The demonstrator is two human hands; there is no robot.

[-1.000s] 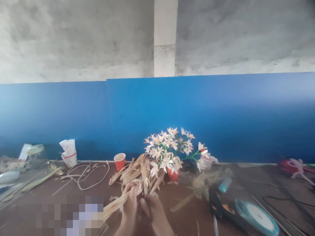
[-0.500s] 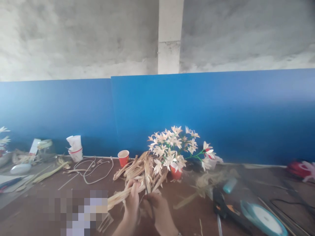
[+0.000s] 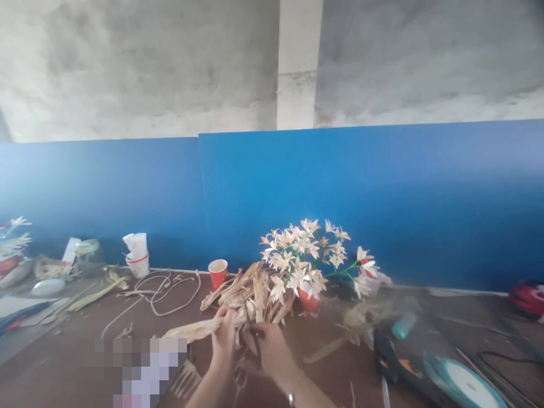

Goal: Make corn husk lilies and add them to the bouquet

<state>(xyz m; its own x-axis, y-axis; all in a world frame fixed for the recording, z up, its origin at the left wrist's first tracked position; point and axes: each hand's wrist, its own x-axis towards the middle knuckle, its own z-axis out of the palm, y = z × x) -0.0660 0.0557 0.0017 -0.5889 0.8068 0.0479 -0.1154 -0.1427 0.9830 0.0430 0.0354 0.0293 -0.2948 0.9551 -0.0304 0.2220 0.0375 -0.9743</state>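
My left hand (image 3: 224,330) is closed on a pale dried corn husk (image 3: 191,330), which sticks out to the left between thumb and fingers. Close on its right, my right hand (image 3: 272,347) grips a pair of dark scissors (image 3: 255,340), blades pointing up and away from me near the husk's right end. Whether the blades touch the husk is hard to make out. Just beyond both hands lies a heap of dried husks (image 3: 242,283). Cut husk pieces (image 3: 186,381) with finger-like strips lie on the brown table below my left hand.
Cream husk flowers (image 3: 297,243) stand in a red cup (image 3: 309,300) behind the heap. Another red paper cup (image 3: 218,274) and a white cable (image 3: 178,310) are to the left. On the right lie a glue gun (image 3: 393,362) and a ribbon roll (image 3: 467,385). A blue partition (image 3: 340,181) rises behind.
The view has shifted slightly. My right hand with the scissors has moved up a little, showing more of the wrist. The husk in my left hand now lies more level.
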